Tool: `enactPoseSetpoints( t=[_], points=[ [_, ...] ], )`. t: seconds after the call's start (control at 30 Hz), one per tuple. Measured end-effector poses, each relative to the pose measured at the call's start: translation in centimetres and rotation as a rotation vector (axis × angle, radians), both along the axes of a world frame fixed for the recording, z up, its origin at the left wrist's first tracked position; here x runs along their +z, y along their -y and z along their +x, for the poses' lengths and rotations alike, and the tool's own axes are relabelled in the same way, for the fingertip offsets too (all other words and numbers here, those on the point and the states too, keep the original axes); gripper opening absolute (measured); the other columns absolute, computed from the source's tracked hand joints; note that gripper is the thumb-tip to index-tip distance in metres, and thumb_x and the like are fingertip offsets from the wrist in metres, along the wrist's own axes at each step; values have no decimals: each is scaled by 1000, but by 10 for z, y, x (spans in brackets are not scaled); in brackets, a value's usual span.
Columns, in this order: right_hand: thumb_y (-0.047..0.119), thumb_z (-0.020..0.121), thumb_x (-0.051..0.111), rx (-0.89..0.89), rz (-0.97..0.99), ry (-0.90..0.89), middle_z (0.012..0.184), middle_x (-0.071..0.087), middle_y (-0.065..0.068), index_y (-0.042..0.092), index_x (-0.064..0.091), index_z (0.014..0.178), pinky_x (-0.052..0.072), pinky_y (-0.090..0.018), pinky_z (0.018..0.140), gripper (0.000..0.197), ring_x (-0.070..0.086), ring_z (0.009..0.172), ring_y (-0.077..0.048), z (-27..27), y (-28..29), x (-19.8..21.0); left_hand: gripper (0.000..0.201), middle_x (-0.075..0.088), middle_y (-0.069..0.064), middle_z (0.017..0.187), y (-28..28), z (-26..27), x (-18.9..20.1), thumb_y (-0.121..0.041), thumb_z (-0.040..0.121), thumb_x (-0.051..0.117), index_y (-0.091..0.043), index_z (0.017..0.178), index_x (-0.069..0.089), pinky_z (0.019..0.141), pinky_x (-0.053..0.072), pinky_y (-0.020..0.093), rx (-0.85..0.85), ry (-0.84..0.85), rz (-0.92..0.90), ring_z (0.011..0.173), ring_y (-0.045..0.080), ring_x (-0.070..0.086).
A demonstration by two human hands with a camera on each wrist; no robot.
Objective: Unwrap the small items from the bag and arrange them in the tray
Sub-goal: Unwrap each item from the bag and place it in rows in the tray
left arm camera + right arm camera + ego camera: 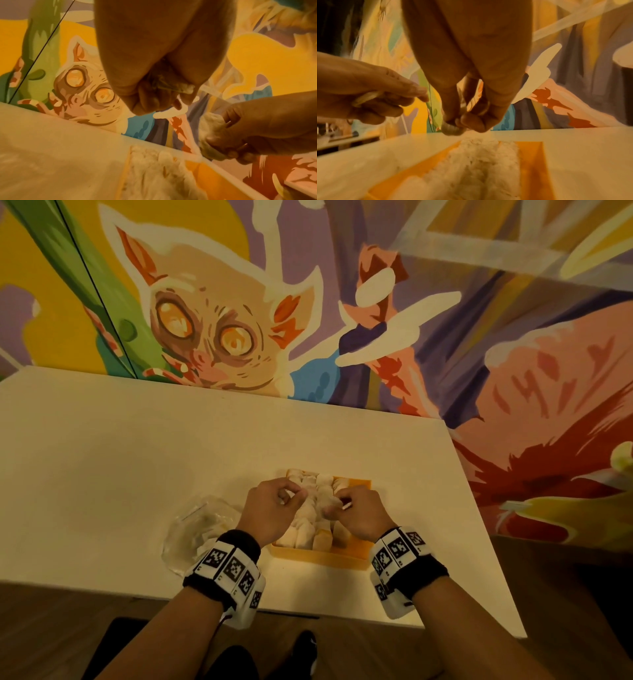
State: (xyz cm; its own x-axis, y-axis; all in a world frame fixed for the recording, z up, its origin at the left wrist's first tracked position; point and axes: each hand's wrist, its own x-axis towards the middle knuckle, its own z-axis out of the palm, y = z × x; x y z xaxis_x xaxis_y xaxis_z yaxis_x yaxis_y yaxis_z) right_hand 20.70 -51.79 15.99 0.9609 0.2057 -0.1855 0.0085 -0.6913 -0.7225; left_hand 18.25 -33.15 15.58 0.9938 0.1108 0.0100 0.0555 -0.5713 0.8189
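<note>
An orange tray (325, 558) lies on the white table, packed with several pale white items (318, 498). Both hands hover over it, close together. My left hand (291, 494) has its fingers curled and pinches a crumpled clear wrapper (181, 86). My right hand (337, 506) pinches one small white item (453, 129) between thumb and fingertips just above the tray's far end. The left wrist view shows that item (211, 134) held in the right hand. A clear plastic bag (202, 529) with more pale items lies left of the tray, partly behind my left wrist.
The white table (137, 457) has bare surface to the left and beyond the tray. Its right edge and near edge are close to the tray. A painted mural wall (308, 302) stands right behind the table.
</note>
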Motion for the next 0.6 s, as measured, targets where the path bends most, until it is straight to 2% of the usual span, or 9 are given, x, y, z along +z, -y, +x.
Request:
enactPoseSetpoints(
  t=[0.07, 0.17, 0.23, 0.27, 0.37, 0.5, 0.53, 0.6],
  points=[
    [8, 84, 68, -31, -190, -31, 81, 64, -4, 6, 72, 84, 38, -16, 56, 4, 57, 76, -15, 7, 9, -8, 12, 59, -5, 74, -5, -1, -12, -34, 90, 66, -23, 94, 67, 57, 37, 17, 23, -100, 66, 67, 9, 55],
    [9, 86, 65, -59, -338, -133, 105, 67, -10, 8, 72, 99, 47, -22, 69, 15, 63, 94, -23, 15, 12, -21, 22, 66, 5, 89, -10, -2, -36, -32, 91, 64, -17, 106, 63, 75, 49, 28, 52, -246, 161, 84, 20, 64],
    [10, 86, 65, -44, -427, -182, 115, 64, -14, 4, 68, 109, 53, -27, 79, 24, 62, 105, -27, 17, 9, -27, 32, 67, 11, 105, -12, -3, -50, -33, 91, 63, -14, 116, 59, 84, 51, 33, 62, -331, 193, 94, 25, 64],
    [11, 86, 65, -36, -466, -188, 120, 61, -16, 3, 64, 116, 52, -31, 87, 31, 59, 111, -30, 17, 6, -29, 37, 65, 12, 111, -12, -5, -54, -35, 91, 62, -12, 121, 57, 87, 51, 34, 63, -363, 219, 99, 27, 63],
    [13, 84, 68, -30, -505, -202, 134, 51, -20, -1, 53, 128, 42, -35, 98, 48, 50, 124, -34, 17, -2, -36, 42, 62, 14, 120, -10, -7, -62, -37, 93, 58, -10, 125, 55, 90, 51, 36, 60, -426, 295, 107, 28, 60],
    [10, 88, 64, 4, -547, -280, 139, 47, -21, -4, 50, 131, 39, -35, 98, 48, 45, 129, -35, 18, -9, -43, 35, 59, 13, 122, -8, -9, -65, -35, 97, 52, -9, 120, 55, 87, 48, 33, 35, -460, 384, 108, 27, 59],
    [12, 91, 61, 24, -583, -277, 139, 47, -20, -3, 49, 132, 39, -34, 96, 45, 45, 130, -34, 16, -11, -47, 34, 58, 13, 123, -8, -10, -65, -34, 97, 50, -10, 120, 55, 86, 47, 33, 26, -465, 399, 109, 27, 58],
    [17, 102, 41, 67, -697, -304, 145, 42, -16, 1, 41, 139, 35, -32, 101, 40, 41, 134, -31, 11, -12, -54, 33, 57, 13, 124, -7, -11, -63, -33, 99, 48, -10, 122, 54, 85, 46, 32, 8, -461, 433, 111, 27, 57]
  ],
)
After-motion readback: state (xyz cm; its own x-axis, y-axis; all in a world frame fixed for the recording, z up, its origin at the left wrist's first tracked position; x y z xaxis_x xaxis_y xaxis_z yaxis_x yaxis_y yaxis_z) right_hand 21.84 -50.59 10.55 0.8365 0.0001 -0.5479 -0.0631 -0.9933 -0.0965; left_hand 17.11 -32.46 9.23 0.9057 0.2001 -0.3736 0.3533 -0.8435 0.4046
